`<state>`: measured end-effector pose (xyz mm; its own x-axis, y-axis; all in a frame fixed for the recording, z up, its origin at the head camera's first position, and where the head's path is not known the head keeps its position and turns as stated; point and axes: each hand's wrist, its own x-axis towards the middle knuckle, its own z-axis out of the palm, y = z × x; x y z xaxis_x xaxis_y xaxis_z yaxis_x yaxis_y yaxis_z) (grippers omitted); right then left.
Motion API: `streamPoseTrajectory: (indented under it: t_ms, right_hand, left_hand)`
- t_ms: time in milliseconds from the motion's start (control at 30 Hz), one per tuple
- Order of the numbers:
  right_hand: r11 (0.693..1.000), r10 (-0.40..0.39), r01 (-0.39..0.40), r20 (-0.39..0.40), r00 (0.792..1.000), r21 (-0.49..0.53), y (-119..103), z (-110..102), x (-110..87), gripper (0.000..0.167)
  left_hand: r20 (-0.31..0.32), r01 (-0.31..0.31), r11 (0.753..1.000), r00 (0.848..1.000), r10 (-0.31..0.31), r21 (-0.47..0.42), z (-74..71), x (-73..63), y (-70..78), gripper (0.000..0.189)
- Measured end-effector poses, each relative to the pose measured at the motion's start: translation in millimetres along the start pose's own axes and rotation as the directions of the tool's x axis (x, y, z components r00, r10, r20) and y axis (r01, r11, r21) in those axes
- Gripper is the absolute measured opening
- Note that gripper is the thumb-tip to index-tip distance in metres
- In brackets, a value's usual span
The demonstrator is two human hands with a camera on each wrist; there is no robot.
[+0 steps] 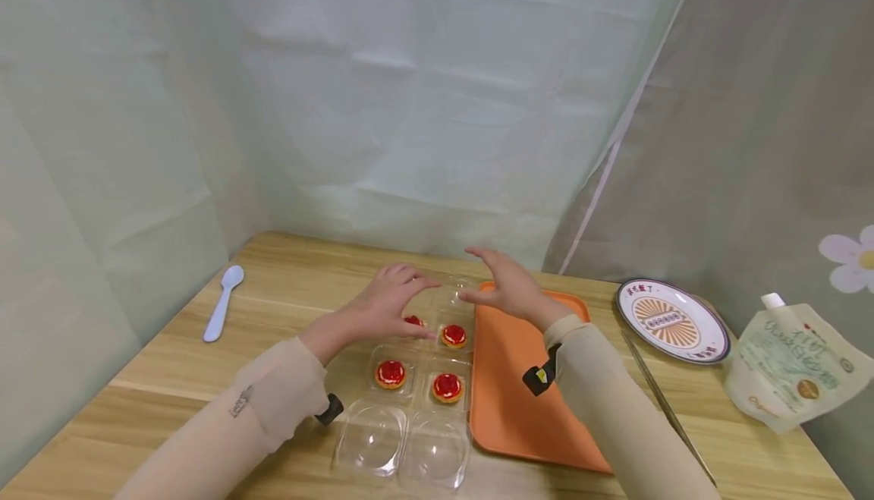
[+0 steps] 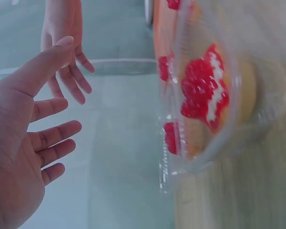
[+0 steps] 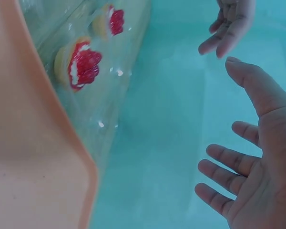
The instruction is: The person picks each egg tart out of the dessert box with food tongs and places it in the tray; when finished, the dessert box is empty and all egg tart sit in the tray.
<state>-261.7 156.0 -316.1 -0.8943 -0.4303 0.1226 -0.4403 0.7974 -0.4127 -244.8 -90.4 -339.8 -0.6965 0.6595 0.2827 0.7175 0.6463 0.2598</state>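
Observation:
Both hands hover over clear plastic boxes that hold small red-topped tarts. In the head view my left hand (image 1: 394,301) is above the back left tarts, fingers spread and holding nothing. My right hand (image 1: 508,285) hangs over the tray's back left corner, its fingers loosely extended with nothing in them. Two tarts in front, a left tart (image 1: 391,374) and a right tart (image 1: 447,388), sit in the nearer clear box (image 1: 372,439), whose lid lies opened toward me. Behind them, one tart (image 1: 454,335) shows fully, while my left hand partly covers another tart (image 1: 413,321).
An orange tray (image 1: 526,409) lies right of the boxes, under my right forearm. Farther right are metal chopsticks (image 1: 665,401), a patterned plate (image 1: 672,322) and a spouted pouch (image 1: 795,367). A pale blue spoon (image 1: 224,303) rests at the left. Curtains hang behind the table.

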Motion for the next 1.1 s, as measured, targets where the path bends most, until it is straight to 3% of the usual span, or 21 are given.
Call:
streamPoseTrajectory:
  t_ms: [267,533,933,1100]
  right_hand:
    - [0.998,-0.054,0.053,-0.026,0.998,-0.046,-12.4,-11.2,-17.9,0.082]
    - [0.995,-0.077,0.075,-0.036,0.996,-0.059,-20.8,-19.7,-42.6,0.08]
    - [0.982,-0.152,0.138,-0.102,0.983,-0.132,-23.0,-24.6,-82.1,0.078]
    - [0.973,-0.185,0.161,-0.141,0.973,-0.164,-20.8,-22.5,-100.6,0.076]
  left_hand:
    - [-0.067,-0.059,0.998,0.996,0.06,0.017,-9.7,-9.6,10.1,0.075]
    - [-0.122,-0.149,0.987,0.98,0.155,0.053,-15.7,-22.3,18.7,0.076]
    - [-0.133,-0.213,0.972,0.965,0.225,0.098,-12.7,-41.9,31.7,0.075]
    - [-0.087,-0.209,0.972,0.972,0.219,0.107,-8.4,-47.5,37.3,0.077]
